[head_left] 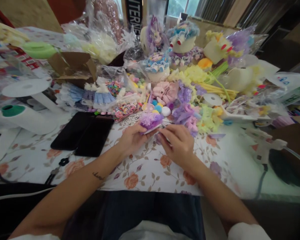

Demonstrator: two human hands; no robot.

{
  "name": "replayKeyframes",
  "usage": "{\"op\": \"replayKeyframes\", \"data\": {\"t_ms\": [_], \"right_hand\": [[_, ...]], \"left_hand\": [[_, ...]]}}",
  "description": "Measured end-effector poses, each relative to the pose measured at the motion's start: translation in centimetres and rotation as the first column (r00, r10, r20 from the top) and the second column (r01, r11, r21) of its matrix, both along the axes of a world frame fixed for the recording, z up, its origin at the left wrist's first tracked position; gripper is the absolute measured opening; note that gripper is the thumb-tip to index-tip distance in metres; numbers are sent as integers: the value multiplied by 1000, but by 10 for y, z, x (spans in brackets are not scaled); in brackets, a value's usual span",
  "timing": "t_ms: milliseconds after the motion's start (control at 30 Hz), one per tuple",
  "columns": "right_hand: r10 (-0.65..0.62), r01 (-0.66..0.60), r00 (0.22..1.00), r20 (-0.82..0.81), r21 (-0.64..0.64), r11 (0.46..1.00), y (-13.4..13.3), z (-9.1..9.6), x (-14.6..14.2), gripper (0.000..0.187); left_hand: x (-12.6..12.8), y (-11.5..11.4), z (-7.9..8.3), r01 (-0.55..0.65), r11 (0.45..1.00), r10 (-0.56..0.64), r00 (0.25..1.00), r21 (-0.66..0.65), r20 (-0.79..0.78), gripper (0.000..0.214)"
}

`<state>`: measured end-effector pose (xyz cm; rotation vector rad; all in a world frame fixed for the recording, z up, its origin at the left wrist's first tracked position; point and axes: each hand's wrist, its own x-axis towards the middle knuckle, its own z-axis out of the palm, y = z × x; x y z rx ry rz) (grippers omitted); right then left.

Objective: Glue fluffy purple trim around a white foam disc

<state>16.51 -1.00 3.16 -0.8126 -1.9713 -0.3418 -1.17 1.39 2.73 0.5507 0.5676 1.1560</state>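
Note:
My left hand is closed around a small purple tulle piece with a pale flat edge, held just above the flowered tablecloth. Close against its right side, my right hand has thumb and fingers pinched together at the piece's edge. Something small and thin seems to be between those fingertips, too small to name. Beyond the hands lie coloured pompoms, a pink fabric flower and crumpled purple tulle.
Two dark phones lie left of my hands, near a white sewing machine. A glue gun with a cord rests at the right. Behind stand decorated dolls or hats, a cardboard box and plastic bags.

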Motion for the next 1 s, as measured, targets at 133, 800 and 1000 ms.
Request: {"op": "replayKeyframes", "data": {"t_ms": [133,800,1000], "right_hand": [[-16,17,1000,-17,45,999,-4,-5,-11,14],[-111,73,987,118,289,955,1,-15,-17,6],[-183,86,954,237,369,925,-1,-11,-15,7]], "left_hand": [[3,-1,-4,12,998,-9,999,61,-50,40],[3,-5,-6,70,997,-66,994,42,-84,30],[3,-5,-6,76,995,-73,996,58,-51,22]]}}
